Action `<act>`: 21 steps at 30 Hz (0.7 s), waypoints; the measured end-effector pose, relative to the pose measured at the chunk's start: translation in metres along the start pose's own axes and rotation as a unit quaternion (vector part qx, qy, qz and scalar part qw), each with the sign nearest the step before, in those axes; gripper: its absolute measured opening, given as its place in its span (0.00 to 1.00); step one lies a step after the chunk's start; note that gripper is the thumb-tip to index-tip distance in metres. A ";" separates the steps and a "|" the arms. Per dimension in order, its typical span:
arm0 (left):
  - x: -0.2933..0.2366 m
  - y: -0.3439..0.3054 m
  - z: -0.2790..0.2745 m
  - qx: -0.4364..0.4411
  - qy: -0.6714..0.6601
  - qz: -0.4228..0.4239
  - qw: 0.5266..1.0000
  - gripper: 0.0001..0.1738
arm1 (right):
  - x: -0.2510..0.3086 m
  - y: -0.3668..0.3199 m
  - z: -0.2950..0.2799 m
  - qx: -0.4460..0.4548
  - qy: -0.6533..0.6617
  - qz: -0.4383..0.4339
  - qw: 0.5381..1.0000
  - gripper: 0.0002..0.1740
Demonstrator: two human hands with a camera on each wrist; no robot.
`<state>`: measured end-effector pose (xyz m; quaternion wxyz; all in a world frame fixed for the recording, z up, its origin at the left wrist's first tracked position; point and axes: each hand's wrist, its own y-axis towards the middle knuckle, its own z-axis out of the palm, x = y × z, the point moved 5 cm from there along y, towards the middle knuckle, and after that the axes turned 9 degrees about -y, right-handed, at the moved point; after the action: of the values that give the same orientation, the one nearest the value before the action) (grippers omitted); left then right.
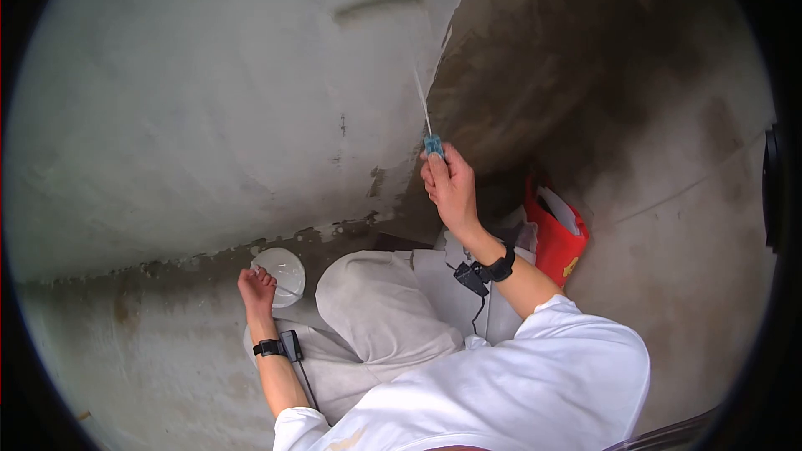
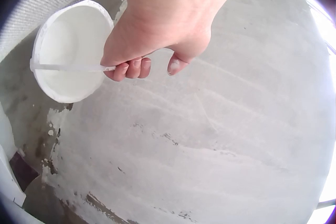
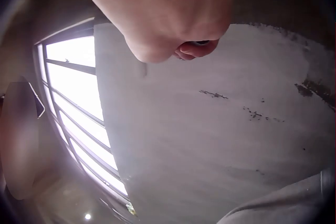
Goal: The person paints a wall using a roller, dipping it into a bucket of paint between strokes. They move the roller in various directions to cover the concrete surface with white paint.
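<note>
My right hand point(image 1: 451, 188) grips the blue handle of a paint roller point(image 1: 433, 146). Its thin metal rod runs up from the fist to a roller head at the pale wall, where a dark band shows beneath it. In the right wrist view the curled fingers point(image 3: 197, 49) show against the wall, and the roller is mostly hidden behind the hand. Low on the left, my left hand point(image 1: 257, 288) holds the bail of a white plastic bucket point(image 1: 288, 260). The left wrist view shows fingers curled round that bail point(image 2: 68, 68), with whitish liquid inside the bucket.
A coated pale wall point(image 1: 209, 100) fills the left, with bare dark patches near its base. Brown, stained wall point(image 1: 551, 75) lies beyond its edge. A red bag point(image 1: 555, 238) stands beside the right forearm. The person's bent knee point(image 1: 376, 301) is between the arms. A barred window point(image 3: 79, 103) glows at one side.
</note>
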<state>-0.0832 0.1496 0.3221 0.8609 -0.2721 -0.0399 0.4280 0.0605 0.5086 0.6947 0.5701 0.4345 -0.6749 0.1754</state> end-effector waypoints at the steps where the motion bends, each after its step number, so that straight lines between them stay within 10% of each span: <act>1: 0.001 0.001 -0.001 0.000 0.000 -0.002 1.000 0.05 | -0.012 -0.007 -0.004 -0.007 0.009 0.027 1.000 0.11; 21: 0.002 -0.016 0.022 -0.001 -0.009 -0.020 1.000 0.08 | -0.183 -0.100 -0.028 0.020 -0.086 0.232 0.969 0.13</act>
<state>-0.0769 0.1531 0.3487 0.8687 -0.2679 -0.0539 0.4132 0.1516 0.5439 0.5080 0.4452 0.2910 -0.7998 0.2782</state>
